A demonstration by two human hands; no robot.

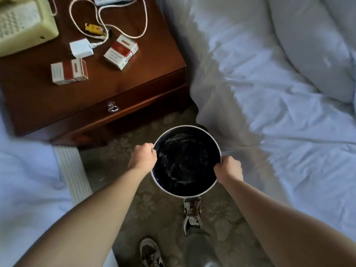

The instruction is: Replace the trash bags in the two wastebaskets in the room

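Observation:
A round black wastebasket (200, 192) with a silver rim is seen from above, between the two beds and in front of the nightstand. Its dark inside shows faint glossy creases, maybe a black bag lining; I cannot tell for sure. My left hand (143, 157) grips the rim on its left side. My right hand (228, 169) grips the rim on its right side. Whether the basket rests on the carpet or is lifted cannot be told.
A dark wooden nightstand (134, 89) behind the basket carries a phone (23, 26), a white charger with cable (81, 48) and cigarette packs (121, 52). White beds lie at right (289, 112) and left (25, 180). My shoes (192, 214) stand on patterned carpet.

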